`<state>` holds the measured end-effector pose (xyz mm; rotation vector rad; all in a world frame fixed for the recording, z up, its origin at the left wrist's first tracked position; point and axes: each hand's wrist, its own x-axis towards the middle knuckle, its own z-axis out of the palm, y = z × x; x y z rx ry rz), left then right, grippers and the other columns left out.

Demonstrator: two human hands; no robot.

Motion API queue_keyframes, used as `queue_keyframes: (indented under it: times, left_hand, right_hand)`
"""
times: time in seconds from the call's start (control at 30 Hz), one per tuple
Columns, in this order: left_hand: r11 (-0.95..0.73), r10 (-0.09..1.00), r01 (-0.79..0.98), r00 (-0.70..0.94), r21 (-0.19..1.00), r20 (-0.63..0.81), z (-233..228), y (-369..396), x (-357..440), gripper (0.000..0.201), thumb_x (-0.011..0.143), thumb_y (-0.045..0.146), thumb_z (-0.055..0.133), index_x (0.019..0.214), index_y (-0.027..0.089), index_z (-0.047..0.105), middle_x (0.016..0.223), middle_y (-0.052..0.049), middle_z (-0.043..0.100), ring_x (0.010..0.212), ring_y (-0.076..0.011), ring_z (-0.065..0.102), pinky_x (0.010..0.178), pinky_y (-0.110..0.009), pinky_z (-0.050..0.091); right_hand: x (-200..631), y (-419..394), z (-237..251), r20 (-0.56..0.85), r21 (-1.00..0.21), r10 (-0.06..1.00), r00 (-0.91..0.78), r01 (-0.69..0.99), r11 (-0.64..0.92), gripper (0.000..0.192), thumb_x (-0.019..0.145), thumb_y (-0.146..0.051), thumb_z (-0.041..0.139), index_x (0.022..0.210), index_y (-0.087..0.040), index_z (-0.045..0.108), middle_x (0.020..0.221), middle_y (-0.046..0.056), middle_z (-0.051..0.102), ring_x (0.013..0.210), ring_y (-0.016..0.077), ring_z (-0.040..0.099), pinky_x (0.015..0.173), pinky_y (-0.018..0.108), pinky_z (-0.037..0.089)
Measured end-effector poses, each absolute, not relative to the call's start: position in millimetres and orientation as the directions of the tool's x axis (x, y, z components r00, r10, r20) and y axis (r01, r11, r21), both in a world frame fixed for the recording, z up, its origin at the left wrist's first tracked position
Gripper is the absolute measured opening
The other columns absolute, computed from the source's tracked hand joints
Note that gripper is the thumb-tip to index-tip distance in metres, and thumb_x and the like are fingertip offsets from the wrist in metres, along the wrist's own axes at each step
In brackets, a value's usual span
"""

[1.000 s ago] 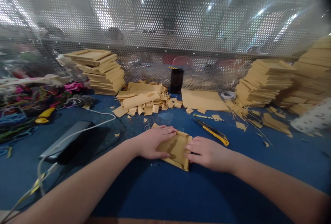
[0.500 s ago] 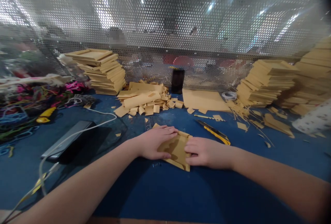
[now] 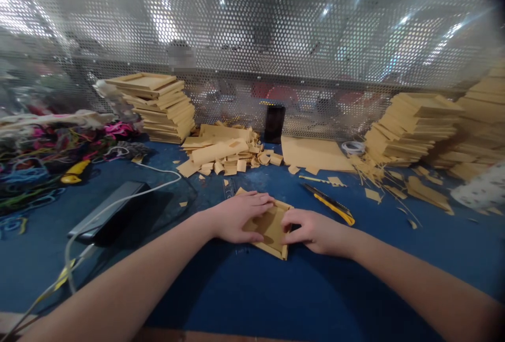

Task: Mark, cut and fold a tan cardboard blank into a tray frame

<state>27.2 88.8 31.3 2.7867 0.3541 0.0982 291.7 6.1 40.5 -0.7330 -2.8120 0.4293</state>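
From the head camera, a small cardboard tray with folded-up edges lies flat on the blue table, just in front of the person. The left hand rests spread over the tray's left part, palm down and fingers extended, pressing rather than grasping. The right hand sits at the tray's right edge, fingers curled and pinching the raised rim there. The tray looks light and thin, stiff only along its folds, so it would likely bend or crease if squeezed mid-panel; the folded rims and corners seem the safest places to take hold. A yellow utility knife lies near, just beyond the right hand. Cardboard scraps are heaped farther back, with stacks of finished trays at the back left and further stacks at the right.
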Motion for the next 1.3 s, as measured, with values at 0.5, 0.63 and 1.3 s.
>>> queue_keyframes:
  times: [0.5,0.63,1.3]
  left_hand:
    - [-0.921,0.258,0.238,0.966,0.309,0.025,33,88,28,0.084,0.086,0.061,0.055,0.150,0.012,0.029,0.156,-0.012,0.027,0.145,-0.0265,0.023,0.121,-0.042,0.015]
    - [-0.920,0.255,0.234,0.966,0.315,0.029,34,88,28,0.082,0.087,0.059,0.055,0.150,0.014,0.029,0.156,-0.011,0.027,0.144,-0.0267,0.024,0.120,-0.043,0.015]
    - [-0.923,0.264,0.245,0.964,0.298,0.026,34,87,29,0.080,0.087,0.057,0.056,0.148,0.010,0.034,0.153,-0.014,0.032,0.143,-0.0269,0.028,0.120,-0.042,0.016]
  right_hand:
    - [294,-2,33,0.233,-0.388,0.508,-0.829,0.400,0.830,0.021,0.094,-0.019,0.053,0.104,-0.018,0.072,0.110,0.011,0.067,0.108,0.0204,0.059,0.095,0.038,0.047]
    - [294,-4,31,0.231,-0.345,0.524,-0.820,0.434,0.832,0.021,0.095,-0.023,0.055,0.107,-0.019,0.071,0.116,0.014,0.063,0.111,0.0219,0.057,0.095,0.040,0.046]
    - [291,2,30,0.187,-0.373,0.523,-0.831,0.433,0.821,0.024,0.097,-0.023,0.050,0.107,-0.016,0.070,0.116,0.013,0.062,0.112,0.0206,0.055,0.098,0.038,0.045]
